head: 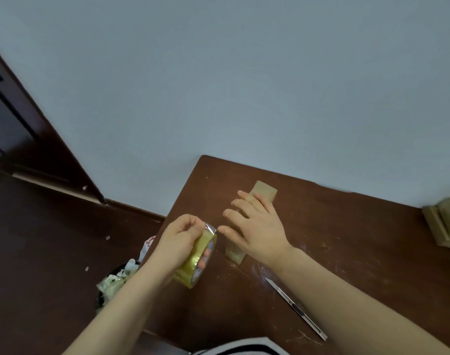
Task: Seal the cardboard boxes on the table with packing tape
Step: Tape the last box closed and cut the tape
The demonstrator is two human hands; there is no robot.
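A dark brown wooden bench (pixel 352 234) stands with its far edge against a plain pale wall (pixel 218 73). Its top is scratched and marked with pale scuffs, thickest near the middle. On it lies a small oblong cardboard box (pixel 266 192), pointing away from the person. The right hand (pixel 254 226) rests flat on top of the box, fingers straight and spread. Just left of it, over the bench's left edge, the left hand (pixel 179 239) grips a roll of clear packing tape (pixel 197 262), with fingers curled through the core and thumb and forefinger pinching at the roll's top rim. A utility knife (pixel 295 308) lies on the bench near the right forearm, blade out. Folded cardboard (pixel 445 224) sits at the bench's right edge. Below on the left, a dark floor (pixel 39 252) holds a bin (pixel 116 280) stuffed with crumpled tape scraps. A dark wooden door (pixel 16 119) meets the wall.
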